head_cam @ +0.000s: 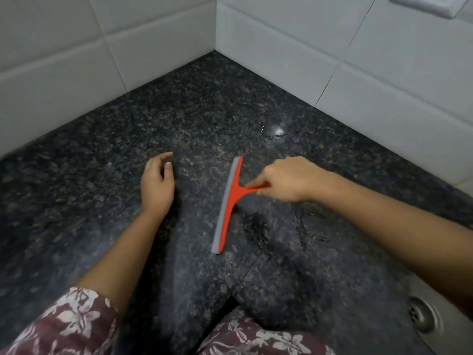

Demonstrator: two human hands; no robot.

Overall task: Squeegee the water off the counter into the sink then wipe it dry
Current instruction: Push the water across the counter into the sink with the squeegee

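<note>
On the speckled dark stone desk [204,111], the right hand [286,180] pinches the thin handle of the flat orange squeegee [227,203], and the left hand [157,183] rests loosely spread just left of its grey rubber edge.

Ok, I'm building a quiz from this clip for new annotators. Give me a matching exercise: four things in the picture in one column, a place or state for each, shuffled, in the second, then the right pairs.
Column one:
1. red squeegee
2. left hand
3. sink drain
4. white tiled wall

Column two:
A. lower right corner of the view
B. open, holding nothing, over the granite counter
C. meets in a corner behind the counter
D. held by its handle in the right hand, grey blade edge facing the other hand

Pairs: 1-D, 2-B, 3-A, 4-C
</note>
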